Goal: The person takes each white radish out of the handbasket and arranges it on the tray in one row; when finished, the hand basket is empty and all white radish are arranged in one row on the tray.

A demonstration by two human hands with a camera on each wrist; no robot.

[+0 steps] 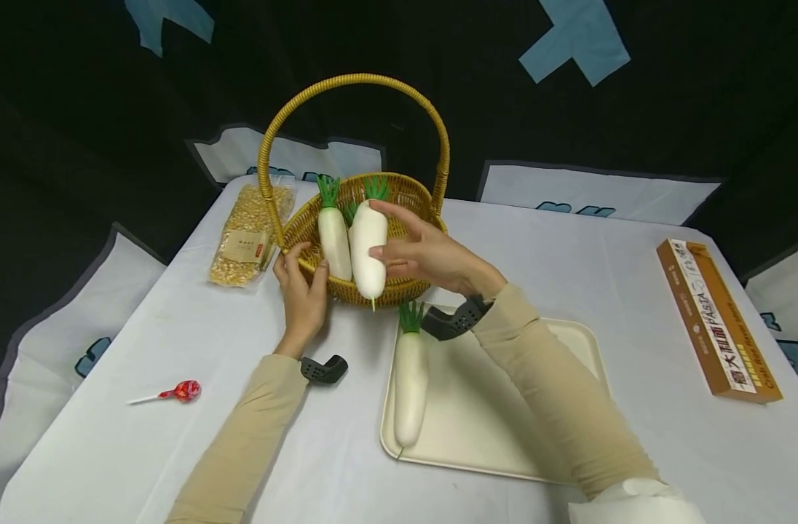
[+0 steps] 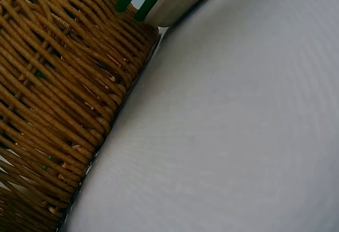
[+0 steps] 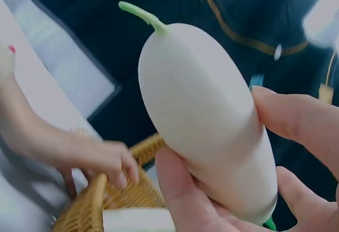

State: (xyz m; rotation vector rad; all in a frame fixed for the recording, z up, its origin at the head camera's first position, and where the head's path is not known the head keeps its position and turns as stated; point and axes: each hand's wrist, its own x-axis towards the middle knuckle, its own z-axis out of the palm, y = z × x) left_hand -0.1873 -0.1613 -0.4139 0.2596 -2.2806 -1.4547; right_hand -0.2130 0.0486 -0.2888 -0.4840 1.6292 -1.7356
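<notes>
My right hand (image 1: 428, 251) pinches a white radish (image 1: 370, 251) between thumb and fingers, over the front of a yellow wicker basket (image 1: 408, 196). Its green leafy top points to the back and its thin root tip toward me. Close up in the right wrist view, the radish (image 3: 206, 110) fills the grip. My left hand (image 1: 302, 302) holds the basket's front left rim, fingers hooked over it. Inside the basket leans another white radish (image 1: 334, 240), with more green leaves partly hidden beside it. The left wrist view shows the basket's woven side (image 2: 58, 83).
A cream tray (image 1: 491, 407) lies in front of the basket, bearing a white radish (image 1: 411, 386) along its left side. A bag of yellow kernels (image 1: 245, 244) is left of the basket. A red lollipop (image 1: 188, 391) lies front left, a brown pasta box (image 1: 716, 320) far right.
</notes>
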